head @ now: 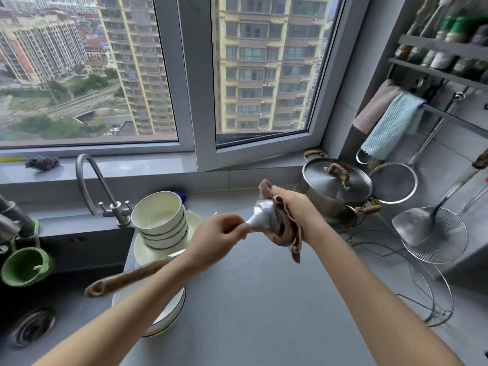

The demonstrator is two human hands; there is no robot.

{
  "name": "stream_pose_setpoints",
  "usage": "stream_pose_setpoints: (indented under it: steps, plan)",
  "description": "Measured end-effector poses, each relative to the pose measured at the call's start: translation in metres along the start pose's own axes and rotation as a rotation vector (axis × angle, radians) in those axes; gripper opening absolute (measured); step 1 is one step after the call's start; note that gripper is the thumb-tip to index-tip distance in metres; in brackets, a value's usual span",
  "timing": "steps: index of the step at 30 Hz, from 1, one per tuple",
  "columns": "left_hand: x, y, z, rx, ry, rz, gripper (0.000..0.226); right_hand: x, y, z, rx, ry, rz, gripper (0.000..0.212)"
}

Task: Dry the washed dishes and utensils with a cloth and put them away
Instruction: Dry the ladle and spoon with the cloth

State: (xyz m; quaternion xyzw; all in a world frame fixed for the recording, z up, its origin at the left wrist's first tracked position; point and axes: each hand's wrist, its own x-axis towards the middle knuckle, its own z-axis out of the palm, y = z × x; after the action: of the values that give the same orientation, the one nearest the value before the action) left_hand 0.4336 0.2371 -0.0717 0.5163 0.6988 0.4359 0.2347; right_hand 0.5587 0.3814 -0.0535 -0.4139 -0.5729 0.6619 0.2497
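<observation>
My left hand [216,239] grips a long utensil by its neck; its brown wooden handle [126,280] sticks out down and to the left, over the plates. The utensil's steel head [264,220] points right, into a pinkish-brown cloth [287,228] that my right hand [293,204] holds wrapped around it. Both hands are above the grey counter [250,299]. A stack of white bowls [158,220] stands on white plates [161,310] just left of my hands, beside the sink.
A dark sink [60,260] with a steel tap [97,188] lies on the left. A lidded steel pot [335,188] sits at the back right. Strainers [433,233], a wire rack [422,299] and hanging cloths [388,125] line the right wall.
</observation>
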Motion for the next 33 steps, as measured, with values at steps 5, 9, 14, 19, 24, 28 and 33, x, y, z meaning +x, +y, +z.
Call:
stream_pose_setpoints:
  steps: [5,9,14,19,24,28,33]
  plan:
    - [0.009,0.002,0.004,-0.243,0.020,-0.138,0.029,-0.023,0.027,0.022,-0.305,0.412,-0.419,0.037]
    - [0.012,0.005,0.006,-0.243,0.007,-0.130,0.030,-0.033,0.030,0.043,-0.781,0.591,-0.740,0.044]
    - [0.012,0.006,-0.001,-0.184,-0.052,0.001,0.033,-0.017,-0.013,0.014,-0.328,0.245,-0.224,0.034]
    - [0.019,0.012,-0.024,0.012,-0.102,0.238,0.021,-0.031,-0.035,-0.009,0.493,-0.277,0.276,0.040]
    - [0.029,0.020,-0.030,0.041,-0.102,0.289,0.025,-0.047,-0.051,-0.012,0.535,0.029,-0.055,0.029]
    - [0.025,0.015,-0.032,0.099,0.225,0.215,0.029,-0.076,-0.059,-0.017,0.450,0.143,-0.304,0.020]
    - [0.011,0.047,-0.024,-0.212,0.090,-0.306,0.041,-0.112,-0.077,-0.035,0.322,0.206,-0.496,0.024]
